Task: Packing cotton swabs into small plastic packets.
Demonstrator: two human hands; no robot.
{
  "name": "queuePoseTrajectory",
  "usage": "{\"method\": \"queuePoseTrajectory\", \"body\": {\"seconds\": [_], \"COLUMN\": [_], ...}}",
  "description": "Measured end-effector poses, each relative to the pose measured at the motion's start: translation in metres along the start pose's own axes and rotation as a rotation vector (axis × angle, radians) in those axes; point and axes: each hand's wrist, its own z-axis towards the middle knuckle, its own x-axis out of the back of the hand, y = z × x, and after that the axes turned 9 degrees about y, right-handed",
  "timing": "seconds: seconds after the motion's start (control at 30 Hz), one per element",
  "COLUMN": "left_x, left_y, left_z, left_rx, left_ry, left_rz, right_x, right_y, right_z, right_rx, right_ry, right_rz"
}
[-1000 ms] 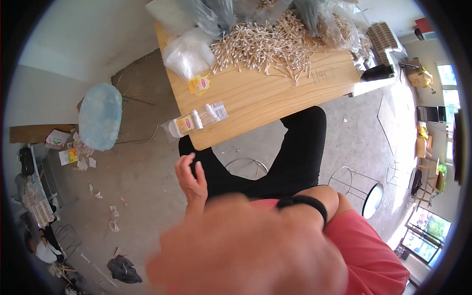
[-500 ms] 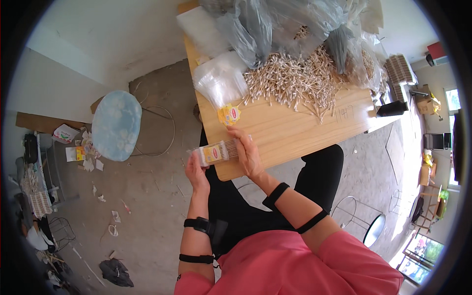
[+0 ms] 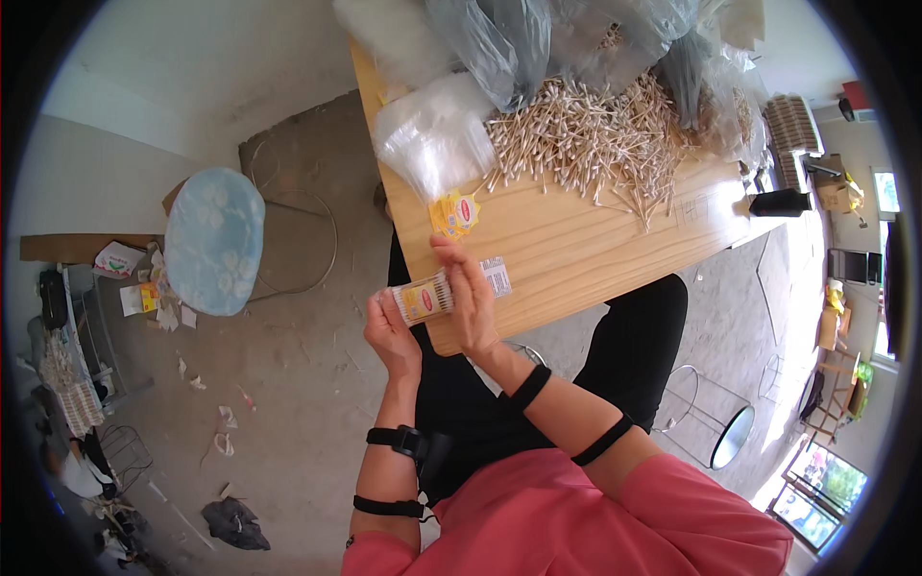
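A clear packet of cotton swabs (image 3: 421, 300) with a yellow and white printed label lies across my hands, just over the table's near left corner. My left hand (image 3: 391, 336) is closed around its left end, fingers and thumb pinching the plastic. At the other end my right hand (image 3: 468, 302) lies with its fingers stretched out, its palm side against the packet. Beyond that hand shows a small white printed piece (image 3: 495, 276); whether it belongs to the packet cannot be made out. Yellow printed labels (image 3: 454, 213) lie just beyond my right fingertips.
On the wooden table (image 3: 576, 250) are a heap of loose cotton swabs (image 3: 595, 144), a stack of clear plastic bags (image 3: 437, 134) and grey plastic bags (image 3: 499, 48). A blue-covered stool (image 3: 215, 242) stands left. A round stool (image 3: 732, 437) is at the right. Scraps litter the floor.
The right hand has shifted slightly left along the packet, its fingers straighter. The white printed piece now shows beyond it. The whole view has shifted a little.
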Motion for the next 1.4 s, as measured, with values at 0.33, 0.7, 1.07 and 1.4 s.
{"method": "queuePoseTrajectory", "body": {"seconds": [0.33, 0.7, 1.07, 1.4], "left_x": [0.013, 0.026, 0.001, -0.006], "left_y": [-0.009, -0.015, 0.02, 0.031], "left_z": [-0.007, 0.0, -0.028, -0.034], "left_rx": [0.374, 0.382, 0.774, 0.806], "left_ry": [0.068, -0.189, 0.062, 0.097], "left_rz": [-0.36, -0.17, -0.818, -0.801], "right_x": [-0.007, 0.006, -0.002, -0.005], "right_y": [0.003, -0.005, 0.0, 0.002], "right_z": [-0.003, -0.007, -0.01, -0.013], "right_rx": [0.04, 0.08, 0.116, 0.099], "right_ry": [-0.024, -0.083, -0.052, -0.011], "right_rz": [0.023, -0.213, -0.145, -0.129]}}
